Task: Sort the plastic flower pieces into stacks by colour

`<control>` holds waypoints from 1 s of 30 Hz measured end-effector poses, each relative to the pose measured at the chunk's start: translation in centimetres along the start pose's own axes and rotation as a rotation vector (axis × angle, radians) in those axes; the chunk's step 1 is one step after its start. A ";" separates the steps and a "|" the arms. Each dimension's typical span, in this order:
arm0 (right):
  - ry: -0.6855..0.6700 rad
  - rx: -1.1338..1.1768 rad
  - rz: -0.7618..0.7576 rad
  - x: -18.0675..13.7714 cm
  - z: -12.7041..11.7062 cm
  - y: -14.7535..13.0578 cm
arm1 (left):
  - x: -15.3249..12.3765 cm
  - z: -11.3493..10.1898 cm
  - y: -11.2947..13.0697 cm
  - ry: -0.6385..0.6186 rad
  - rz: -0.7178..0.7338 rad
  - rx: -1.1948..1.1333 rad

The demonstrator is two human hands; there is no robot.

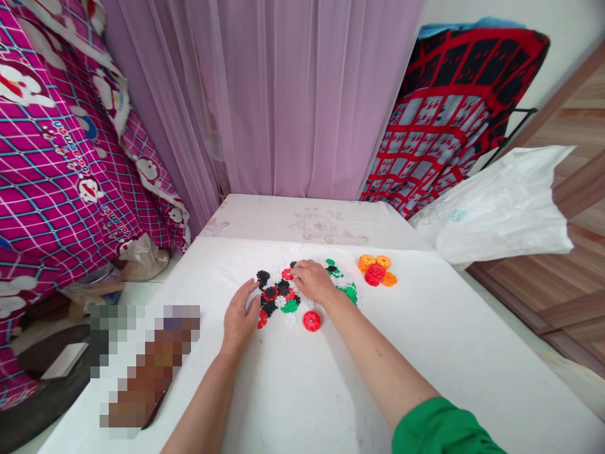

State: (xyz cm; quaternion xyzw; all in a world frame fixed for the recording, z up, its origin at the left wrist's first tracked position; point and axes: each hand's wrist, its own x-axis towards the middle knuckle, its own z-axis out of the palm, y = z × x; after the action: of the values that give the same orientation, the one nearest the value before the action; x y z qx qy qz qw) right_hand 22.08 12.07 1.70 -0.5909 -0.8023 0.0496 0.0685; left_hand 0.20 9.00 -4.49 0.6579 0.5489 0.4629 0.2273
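Note:
Several notched plastic snowflake discs in black, red, white and green lie in a loose pile point(282, 289) on the white table. My left hand point(240, 320) rests at the pile's left edge, thumb and fingers apart, close to a black disc point(263, 278) and a red disc point(261, 319). Over the back of the pile, my right hand point(312, 281) has its fingers curled down, with the fingertips on the edge of a red snowflake disc point(287, 274). A round red stack of discs point(311, 321) stands nearer to me, below my right wrist.
Green discs point(350, 292) lie partly behind my right forearm. Farther right sit orange discs point(367, 262) grouped around a red stack point(375, 274). A blurred-out brown object point(151, 372) lies at the table's left. A white plastic bag point(501, 208) hangs beyond the right edge.

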 end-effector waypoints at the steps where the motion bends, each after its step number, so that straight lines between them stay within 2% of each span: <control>1: 0.000 -0.007 0.021 -0.3 -0.1 0.3 | 0.0 0.0 0.0 0.000 0.000 -0.002; 6: 0.019 -0.058 0.125 -0.8 -0.9 0.8 | 0.0 0.0 0.1 0.000 -0.009 0.006; 9: 0.022 -0.054 0.041 -0.1 -1.2 0.1 | 0.0 0.0 0.0 -0.002 0.003 0.005; 13: -0.055 -0.076 -0.059 1.4 -1.5 -1.0 | 0.0 0.0 -0.2 0.006 0.010 -0.004; 25: -0.229 -0.143 -0.021 3.1 -2.0 -0.6 | 0.0 0.1 -0.3 0.000 0.016 0.010; 30: -0.246 -0.157 -0.003 3.5 -2.1 -0.7 | 0.0 0.1 -0.3 0.003 0.014 0.016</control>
State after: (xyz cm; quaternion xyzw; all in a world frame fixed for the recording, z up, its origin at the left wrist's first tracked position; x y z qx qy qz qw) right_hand 20.77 15.18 4.04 -0.5826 -0.8070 0.0587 -0.0769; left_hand 0.14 9.07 -4.75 0.6628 0.5483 0.4611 0.2179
